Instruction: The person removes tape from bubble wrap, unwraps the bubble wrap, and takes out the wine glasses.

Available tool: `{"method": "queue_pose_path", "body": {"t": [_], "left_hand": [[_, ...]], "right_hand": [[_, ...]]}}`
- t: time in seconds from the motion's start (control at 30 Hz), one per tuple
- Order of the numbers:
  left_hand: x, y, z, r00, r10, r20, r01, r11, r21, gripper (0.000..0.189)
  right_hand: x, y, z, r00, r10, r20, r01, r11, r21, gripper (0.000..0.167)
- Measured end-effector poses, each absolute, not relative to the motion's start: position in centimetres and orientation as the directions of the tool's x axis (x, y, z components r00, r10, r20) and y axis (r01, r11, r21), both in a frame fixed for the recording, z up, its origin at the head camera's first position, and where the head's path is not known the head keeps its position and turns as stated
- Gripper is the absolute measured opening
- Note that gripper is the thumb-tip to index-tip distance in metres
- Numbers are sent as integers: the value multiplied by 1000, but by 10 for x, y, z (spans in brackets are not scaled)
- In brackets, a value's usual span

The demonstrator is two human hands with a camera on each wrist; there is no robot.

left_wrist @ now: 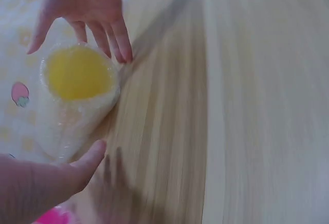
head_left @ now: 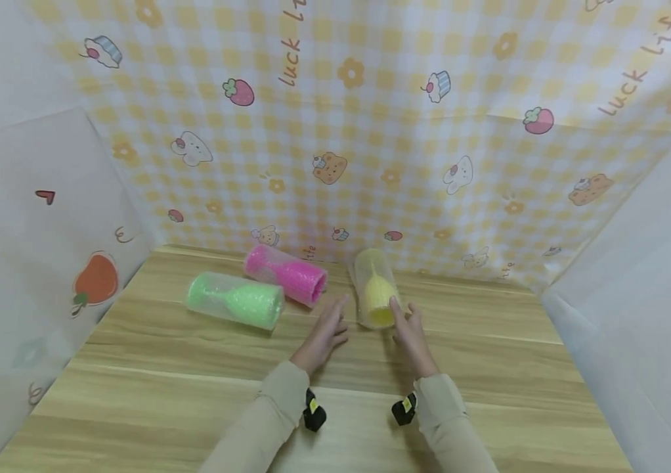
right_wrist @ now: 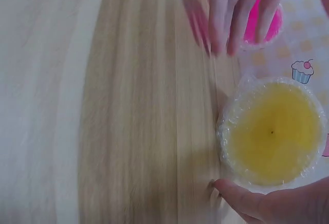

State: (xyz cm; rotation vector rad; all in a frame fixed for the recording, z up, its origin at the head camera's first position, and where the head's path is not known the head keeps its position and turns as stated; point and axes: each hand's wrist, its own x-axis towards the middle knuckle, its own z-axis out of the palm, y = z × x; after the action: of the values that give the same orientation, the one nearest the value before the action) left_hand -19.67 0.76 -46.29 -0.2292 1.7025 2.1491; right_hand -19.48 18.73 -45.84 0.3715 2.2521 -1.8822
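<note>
A yellow goblet (head_left: 378, 292) in clear bubble wrap lies on its side at the back of the table, its wide mouth facing me. My right hand (head_left: 412, 335) is at its right side, fingers extended; one fingertip overlaps the wrap's edge, and contact is hard to tell. On the other side my left hand (head_left: 324, 335) reaches forward with loosely straight fingers, a little apart from the goblet. In the left wrist view, both hands flank the yellow mouth (left_wrist: 79, 72). The right wrist view shows that round mouth (right_wrist: 272, 131) close up through the wrap.
To the left lie two more wrapped goblets, a pink one (head_left: 288, 272) near the cloth and a green one (head_left: 238, 302) in front of it. A checked cloth backdrop (head_left: 371, 131) rises right behind them. Wooden tabletop (head_left: 507, 368) stretches to the right.
</note>
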Motion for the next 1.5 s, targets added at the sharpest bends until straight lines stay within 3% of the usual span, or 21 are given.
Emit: {"method": "queue_pose_path", "body": {"t": [0.1, 0.2, 0.47, 0.7, 0.97, 1.23, 1.5], "left_hand": [[-205, 18, -471, -897, 224, -382, -436, -303, 847, 82], [-211, 28, -475, -893, 246, -377, -440, -302, 846, 76], [-212, 41, -478, -916, 184, -357, -383, -132, 914, 72], [-207, 43, -475, -939, 85, -333, -330, 55, 942, 74], [-200, 42, -472, -941, 72, -330, -321, 113, 940, 60], [-178, 35, -471, -926, 173, -336, -312, 154, 938, 50], [-141, 15, -480, -849, 356, -391, -417, 3, 909, 45]], "right_hand": [[-199, 183, -460, -946, 97, -309, 320, 136, -938, 96], [-202, 178, -460, -940, 132, -313, 330, 136, -934, 90], [-205, 165, -467, -941, 216, -259, 313, 273, -910, 82], [-205, 163, -469, -956, 199, -216, 273, 328, -904, 82], [-200, 171, -470, -957, 186, -221, 275, 361, -891, 75], [-178, 182, -472, -979, 117, -167, 202, 423, -883, 70], [-148, 188, -470, -994, 26, -110, 107, 516, -850, 64]]}}
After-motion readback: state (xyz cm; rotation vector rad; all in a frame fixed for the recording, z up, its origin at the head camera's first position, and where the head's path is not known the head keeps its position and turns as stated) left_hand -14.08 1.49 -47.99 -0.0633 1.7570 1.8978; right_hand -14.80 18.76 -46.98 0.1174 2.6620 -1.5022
